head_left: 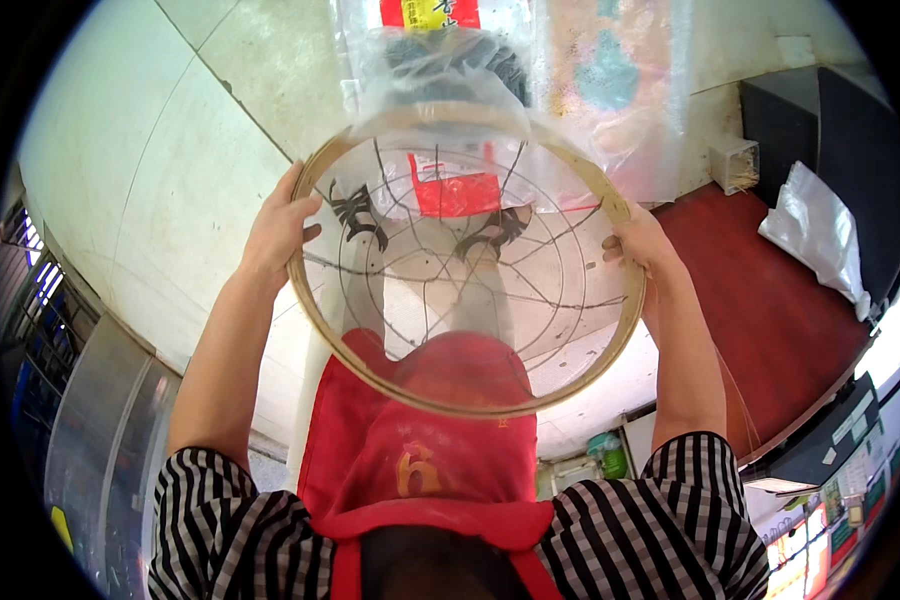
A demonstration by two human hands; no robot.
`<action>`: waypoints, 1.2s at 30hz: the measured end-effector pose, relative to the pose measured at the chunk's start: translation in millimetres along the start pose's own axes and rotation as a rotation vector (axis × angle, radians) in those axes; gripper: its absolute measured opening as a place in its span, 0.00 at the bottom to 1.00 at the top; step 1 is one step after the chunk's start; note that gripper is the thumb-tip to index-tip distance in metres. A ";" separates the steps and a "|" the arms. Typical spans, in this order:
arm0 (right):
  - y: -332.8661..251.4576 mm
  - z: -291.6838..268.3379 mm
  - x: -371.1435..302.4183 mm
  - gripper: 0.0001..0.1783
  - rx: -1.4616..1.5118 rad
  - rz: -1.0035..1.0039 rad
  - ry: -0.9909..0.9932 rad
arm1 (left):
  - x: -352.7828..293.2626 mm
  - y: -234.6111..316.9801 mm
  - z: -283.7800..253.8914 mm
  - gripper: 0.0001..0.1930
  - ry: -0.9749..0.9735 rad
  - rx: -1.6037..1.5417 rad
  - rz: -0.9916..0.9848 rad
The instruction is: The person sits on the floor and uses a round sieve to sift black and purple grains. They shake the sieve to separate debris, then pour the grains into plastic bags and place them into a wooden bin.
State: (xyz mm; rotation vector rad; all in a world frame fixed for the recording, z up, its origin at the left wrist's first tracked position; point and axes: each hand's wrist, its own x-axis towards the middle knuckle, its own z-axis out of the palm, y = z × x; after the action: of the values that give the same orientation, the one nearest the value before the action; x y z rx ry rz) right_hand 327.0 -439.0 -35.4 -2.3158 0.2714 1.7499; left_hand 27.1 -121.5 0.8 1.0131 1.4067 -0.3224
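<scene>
A large round sieve (402, 392) with a pale wooden or bamboo hoop hangs level in front of me, above my legs and sandalled feet. Its mesh is see-through, with dark wires crossing it and bending round in rings. My left hand (286, 222) grips the hoop at the left, thumb on the inside. On the opposite side my right hand (642, 238) is closed round the rim, fingertips curled over it. Nothing can be made out lying on the mesh. Just past the far rim, a clear plastic bag (455, 55) with dark contents stands or lies.
A clear plastic sheet or bag (610, 90) lies at the far right of the sieve. Further right are a red-brown board (760, 300), a white plastic bag (818, 235) and a small clear box of thin sticks (736, 165). A translucent panel (100, 450) stands at lower left.
</scene>
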 end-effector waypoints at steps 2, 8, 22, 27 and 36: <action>22.3 7.5 29.8 0.24 -0.067 0.066 -0.032 | 38.8 -33.7 -1.1 0.35 -0.079 0.069 -0.148; 57.8 15.9 -5.4 0.23 -0.096 0.016 -0.072 | -0.8 -42.2 -1.4 0.28 -0.034 0.020 -0.207; 184.7 -68.9 -136.0 0.23 0.470 0.196 0.181 | 65.2 -60.5 37.0 0.32 0.277 0.504 0.124; 235.8 -68.0 -103.1 0.21 0.861 0.119 0.182 | 77.2 -54.7 64.7 0.13 0.441 0.260 0.084; 190.2 -22.7 -69.2 0.20 1.680 0.060 0.123 | 78.4 -16.5 160.7 0.30 -0.292 -0.325 0.066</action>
State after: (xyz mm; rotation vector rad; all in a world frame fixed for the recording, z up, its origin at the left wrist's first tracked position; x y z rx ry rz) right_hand 275.7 -626.9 24.2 -1.0743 1.2133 0.6568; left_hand 136.7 -220.7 -101.2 0.7112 1.1143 -0.1768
